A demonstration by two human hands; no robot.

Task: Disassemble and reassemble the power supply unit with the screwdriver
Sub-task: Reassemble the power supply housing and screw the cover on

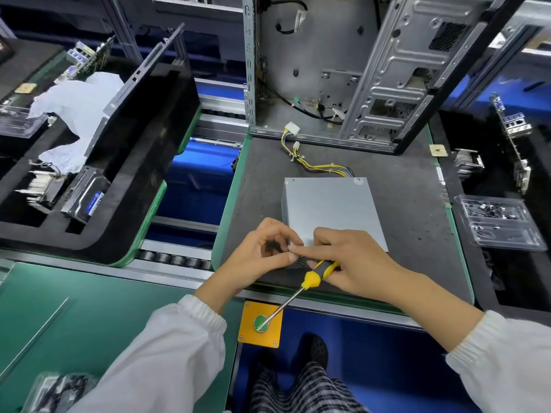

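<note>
In front of me lies a dark grey mat on a green-edged counter (411, 204), with a steel roller conveyor (176, 259) running to its left. Black foam trays (143, 186) sit on either side. An orange plate with a round green button (261, 324) is fixed below the counter's front edge, above a blue floor (387, 368).

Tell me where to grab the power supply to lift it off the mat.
Probably grip the power supply across its two long side walls, coming from above at the far half. It lies flat, the hands crowd the near end, and the cable bundle leaves the far edge, so avoid pinching there.
</note>
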